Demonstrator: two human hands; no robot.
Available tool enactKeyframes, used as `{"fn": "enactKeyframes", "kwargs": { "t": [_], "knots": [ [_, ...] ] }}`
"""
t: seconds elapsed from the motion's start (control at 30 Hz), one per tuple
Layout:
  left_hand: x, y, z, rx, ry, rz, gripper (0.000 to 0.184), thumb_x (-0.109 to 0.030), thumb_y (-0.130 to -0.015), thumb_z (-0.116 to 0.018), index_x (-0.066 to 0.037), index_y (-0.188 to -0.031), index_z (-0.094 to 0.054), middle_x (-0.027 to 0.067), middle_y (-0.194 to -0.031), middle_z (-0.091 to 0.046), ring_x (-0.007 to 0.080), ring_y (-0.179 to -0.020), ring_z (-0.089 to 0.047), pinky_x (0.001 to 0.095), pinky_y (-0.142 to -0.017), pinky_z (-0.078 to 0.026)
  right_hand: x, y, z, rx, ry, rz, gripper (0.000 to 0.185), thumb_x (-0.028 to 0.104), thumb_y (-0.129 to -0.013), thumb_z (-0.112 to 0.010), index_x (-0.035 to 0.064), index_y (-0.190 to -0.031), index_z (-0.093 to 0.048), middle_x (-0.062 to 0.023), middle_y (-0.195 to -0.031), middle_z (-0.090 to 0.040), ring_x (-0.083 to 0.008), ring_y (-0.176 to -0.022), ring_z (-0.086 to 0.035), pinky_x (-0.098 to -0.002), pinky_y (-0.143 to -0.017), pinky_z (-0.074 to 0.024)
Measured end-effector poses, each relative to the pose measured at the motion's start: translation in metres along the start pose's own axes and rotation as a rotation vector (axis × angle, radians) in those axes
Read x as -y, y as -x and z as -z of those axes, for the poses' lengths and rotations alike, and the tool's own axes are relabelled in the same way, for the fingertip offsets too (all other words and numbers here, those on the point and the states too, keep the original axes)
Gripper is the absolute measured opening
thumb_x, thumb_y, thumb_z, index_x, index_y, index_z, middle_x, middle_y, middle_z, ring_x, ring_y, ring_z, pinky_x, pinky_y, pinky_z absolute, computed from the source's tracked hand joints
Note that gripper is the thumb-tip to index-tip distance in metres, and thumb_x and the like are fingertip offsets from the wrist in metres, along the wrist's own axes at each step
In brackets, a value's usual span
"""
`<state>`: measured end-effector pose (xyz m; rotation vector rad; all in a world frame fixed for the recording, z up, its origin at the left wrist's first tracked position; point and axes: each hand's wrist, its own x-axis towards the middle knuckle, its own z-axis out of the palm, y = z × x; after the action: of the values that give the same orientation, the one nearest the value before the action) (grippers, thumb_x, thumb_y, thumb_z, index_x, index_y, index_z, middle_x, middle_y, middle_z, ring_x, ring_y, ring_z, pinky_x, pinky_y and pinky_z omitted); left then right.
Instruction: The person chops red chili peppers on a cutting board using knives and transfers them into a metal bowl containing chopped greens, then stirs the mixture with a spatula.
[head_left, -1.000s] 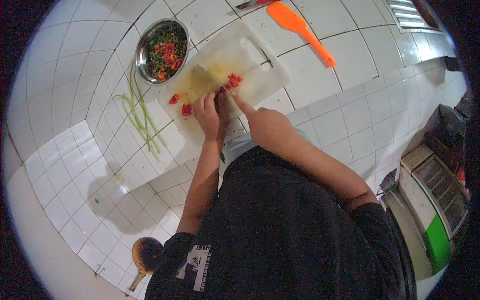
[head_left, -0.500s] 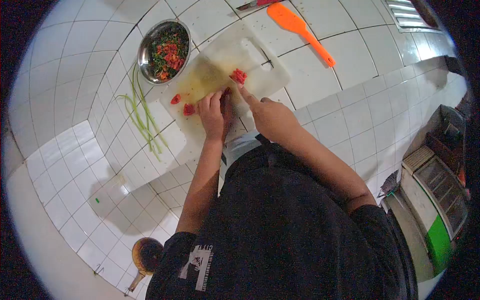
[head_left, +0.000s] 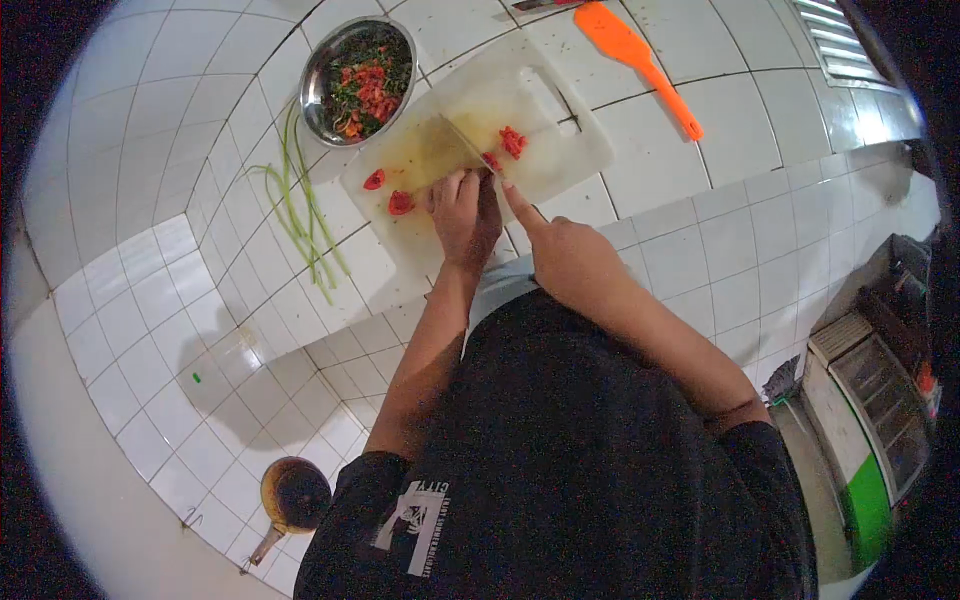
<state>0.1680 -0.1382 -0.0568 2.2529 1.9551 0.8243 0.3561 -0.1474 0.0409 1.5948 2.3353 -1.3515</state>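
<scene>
In the head view, my right hand (head_left: 570,252) grips a broad metal-bladed knife (head_left: 458,150), sitting farther from the chopped red pieces (head_left: 512,142) ahead than half a second ago. Beside it, my left hand (head_left: 466,218) curls over the translucent white board (head_left: 568,165); I can't tell its hold.

We count two hands (head_left: 465,225), one held knife (head_left: 466,140), one cutting board (head_left: 570,165), one metal bowl (head_left: 312,95), one orange spatula (head_left: 625,50) and one pan (head_left: 298,495). We see two larger red pieces (head_left: 400,203); the green stalks (head_left: 287,193) we cannot count.
</scene>
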Motion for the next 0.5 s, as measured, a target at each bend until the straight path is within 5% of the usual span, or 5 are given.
{"fn": "enactKeyframes", "kwargs": {
  "t": [0.13, 0.5],
  "knots": [
    [0.022, 0.015, -0.015, -0.025, -0.006, -0.023, 0.028, -0.014, -0.079, -0.069, -0.007, -0.106, -0.068, 0.0081, -0.107, -0.064, 0.0280, -0.106, -0.059, 0.0430, -0.098, -0.038, -0.011, -0.029, -0.014, -0.009, 0.058, 0.012, 0.081, 0.012, -0.091, -0.052, 0.0218, -0.161, -0.013, -0.0261, -0.083, -0.067, -0.0420, -0.072, -0.069, -0.0521, -0.065, -0.0568],
    [0.002, 0.003, -0.002, -0.016, -0.043, -0.045, 0.019, -0.014, -0.085, -0.067, -0.007, -0.103, -0.067, 0.0083, -0.102, -0.063, 0.0289, -0.100, -0.059, 0.0428, -0.094, -0.039, 0.013, -0.003, 0.006, 0.069, 0.084, -0.021, 0.082, 0.012, -0.090, -0.053, 0.0181, -0.161, -0.012, -0.0211, -0.081, -0.070, -0.0371, -0.069, -0.071, -0.0519, -0.063, -0.0570]
  ]
}}
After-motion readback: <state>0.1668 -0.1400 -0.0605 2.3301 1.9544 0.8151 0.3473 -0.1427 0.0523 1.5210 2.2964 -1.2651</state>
